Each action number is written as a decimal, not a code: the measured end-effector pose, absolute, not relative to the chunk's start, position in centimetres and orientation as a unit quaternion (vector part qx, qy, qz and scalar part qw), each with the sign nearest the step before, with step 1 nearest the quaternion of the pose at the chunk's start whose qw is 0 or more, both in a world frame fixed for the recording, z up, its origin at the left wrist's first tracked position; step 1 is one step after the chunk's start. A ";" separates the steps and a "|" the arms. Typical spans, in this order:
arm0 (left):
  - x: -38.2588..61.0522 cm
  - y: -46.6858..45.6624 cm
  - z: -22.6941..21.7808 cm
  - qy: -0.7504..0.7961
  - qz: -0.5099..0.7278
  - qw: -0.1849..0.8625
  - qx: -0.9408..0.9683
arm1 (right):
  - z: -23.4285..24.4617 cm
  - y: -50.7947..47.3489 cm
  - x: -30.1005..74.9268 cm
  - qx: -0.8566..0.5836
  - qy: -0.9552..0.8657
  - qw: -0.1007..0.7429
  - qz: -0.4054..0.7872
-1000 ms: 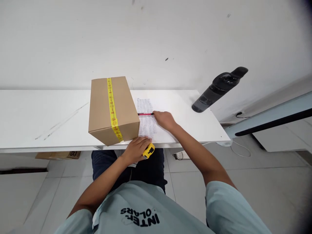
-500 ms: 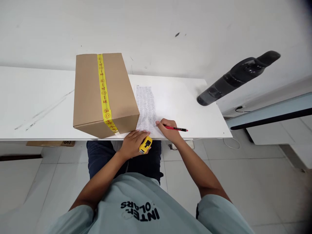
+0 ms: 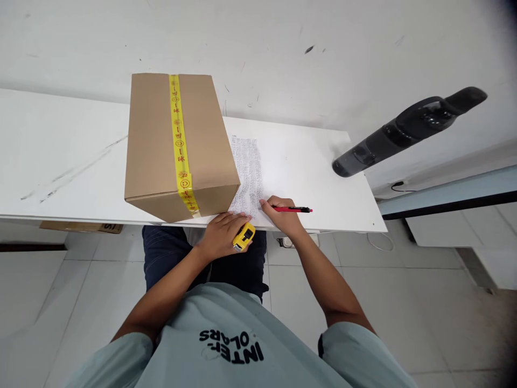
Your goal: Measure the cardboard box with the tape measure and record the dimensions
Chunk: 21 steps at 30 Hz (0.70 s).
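At the front edge of the desk [image 3: 302, 172], our left hand [image 3: 220, 236] holds the yellow tape measure [image 3: 244, 237], fingers reaching onto the edge near the box [image 3: 155, 143]. Our right hand [image 3: 285, 216] grips the red pen [image 3: 297, 209] by the lower right of the sheet [image 3: 248, 167]; tip hidden, so we can't tell if it touches. Sheet is flat, just right of the box, dense with marks. Box has yellow tape [image 3: 178, 129] across its top. We see a black cylinder [image 3: 388, 133] near the desk's right end.
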<state>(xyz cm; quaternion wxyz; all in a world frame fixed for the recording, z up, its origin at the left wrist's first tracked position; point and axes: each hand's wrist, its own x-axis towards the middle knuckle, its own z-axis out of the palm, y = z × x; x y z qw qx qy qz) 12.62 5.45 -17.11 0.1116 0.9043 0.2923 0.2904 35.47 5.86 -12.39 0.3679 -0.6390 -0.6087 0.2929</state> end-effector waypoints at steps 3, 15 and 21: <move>12.6 5.4 -17.1 0.289 0.287 0.120 0.905 | -12.4 5.8 35.5 -0.634 -0.613 0.368 0.295; 12.7 5.5 -17.1 0.278 0.316 0.082 0.903 | -12.8 5.9 35.7 -0.630 -0.607 0.386 0.292; 12.6 5.4 -17.2 0.288 0.294 0.110 0.905 | -13.0 6.0 35.8 -0.632 -0.604 0.392 0.288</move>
